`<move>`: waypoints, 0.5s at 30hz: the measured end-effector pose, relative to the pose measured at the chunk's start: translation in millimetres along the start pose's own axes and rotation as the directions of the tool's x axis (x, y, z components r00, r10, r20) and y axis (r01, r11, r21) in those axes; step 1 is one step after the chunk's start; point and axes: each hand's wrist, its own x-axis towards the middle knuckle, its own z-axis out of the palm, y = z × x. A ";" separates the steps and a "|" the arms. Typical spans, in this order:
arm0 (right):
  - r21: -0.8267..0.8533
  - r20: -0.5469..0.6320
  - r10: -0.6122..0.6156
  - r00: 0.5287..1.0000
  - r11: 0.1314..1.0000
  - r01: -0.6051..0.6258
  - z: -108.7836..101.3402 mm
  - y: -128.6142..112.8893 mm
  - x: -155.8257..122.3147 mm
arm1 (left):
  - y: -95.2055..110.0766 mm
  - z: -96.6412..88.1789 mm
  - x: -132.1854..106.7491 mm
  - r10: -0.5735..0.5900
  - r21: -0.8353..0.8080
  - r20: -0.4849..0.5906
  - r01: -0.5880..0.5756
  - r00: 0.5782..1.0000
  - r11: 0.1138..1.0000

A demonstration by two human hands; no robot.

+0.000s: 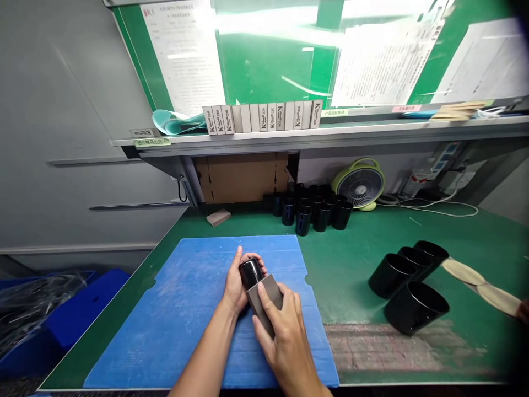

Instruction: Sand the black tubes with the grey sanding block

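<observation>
Two grips closed: left hand (233, 285) wraps glossy black cylinder (250, 273), right hand (287, 336) clamps grey sleeve (264, 301) around it, blue corrugated mat (185, 309) just below.

Your bench (359, 292) has a green top, with a blue plastic mat (173, 325) lying at its near left. Behind the mat, a tan block (219, 218) sits near a huddle of small dark cups (303, 219), and a small fan (359, 184) stands to their right beside a white cable (438, 209). On your right, four larger black cups (390, 278) lie on their sides, next to beige strips (463, 272).
</observation>
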 end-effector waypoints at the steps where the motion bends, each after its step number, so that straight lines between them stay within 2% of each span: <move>1: -0.013 0.000 -0.006 1.000 1.000 0.006 1.1 0.2 -4.1 | 0.3 -0.1 0.6 0.010 -0.006 -0.033 -0.011 0.999 1.000; 4: -0.055 -0.009 -0.040 0.999 0.998 0.040 3.5 0.2 -16.2 | -0.1 -0.4 4.1 0.007 0.005 -0.110 -0.006 0.994 1.000; 6: -0.078 -0.046 -0.063 0.997 0.995 0.060 4.6 -1.1 -13.9 | -0.7 -0.9 6.1 -0.017 0.013 -0.103 0.019 0.995 1.000; 9: -0.090 -0.078 -0.055 0.995 0.995 0.048 8.0 -6.0 11.1 | -0.9 -3.1 6.9 -0.015 0.000 -0.108 0.016 0.994 1.000; 11: -0.091 -0.047 -0.040 0.998 0.995 0.035 10.3 -9.0 27.4 | -0.8 -5.0 6.5 -0.002 -0.040 -0.140 -0.004 0.990 0.999; 13: -0.098 -0.017 -0.066 0.998 0.993 0.064 11.9 -9.9 31.2 | -1.0 -6.6 6.2 0.010 -0.058 -0.125 -0.018 0.992 0.998; 15: -0.111 -0.050 -0.110 0.993 0.988 0.104 13.5 -9.4 26.0 | -1.8 -7.8 6.7 0.004 -0.034 -0.068 -0.007 0.998 0.999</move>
